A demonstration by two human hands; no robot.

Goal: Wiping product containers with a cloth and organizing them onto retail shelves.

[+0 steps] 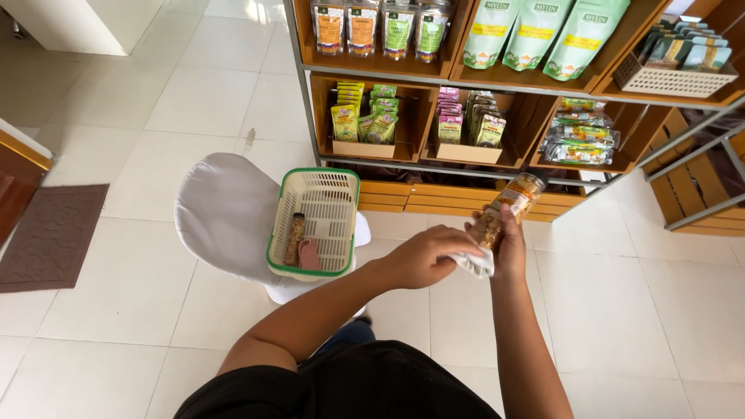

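a: item one, the jar (506, 208)?
b: a clear jar of mixed snack, brownish with an orange label, was held tilted in the right hand (511, 250). its lid end pointed up and away toward the shelf unit (543, 77). the right fingers were closed around its lower part, so the base sat inside the grip and the upper part stood clear above them.

a: item two, the left hand (423, 256)?
b: it had reached across from the left, fingers curled shut on a white cloth (475, 264). the cloth was pressed to the jar's lower side, just under the right hand's grip.

a: item three, the basket (314, 221)?
b: a cream plastic basket with a green rim sat on a white-covered stool (225, 209), well apart from both hands, to their left. inside lay one narrow jar (295, 239) on its side and one small pinkish packet (310, 254) beside it.

a: remainder?
b: wooden shelves with metal framing held green and yellow pouches, dark packets and a white wire basket (671, 77). a brown mat (50, 233) lay on the pale tiled floor (140, 295) at far left.
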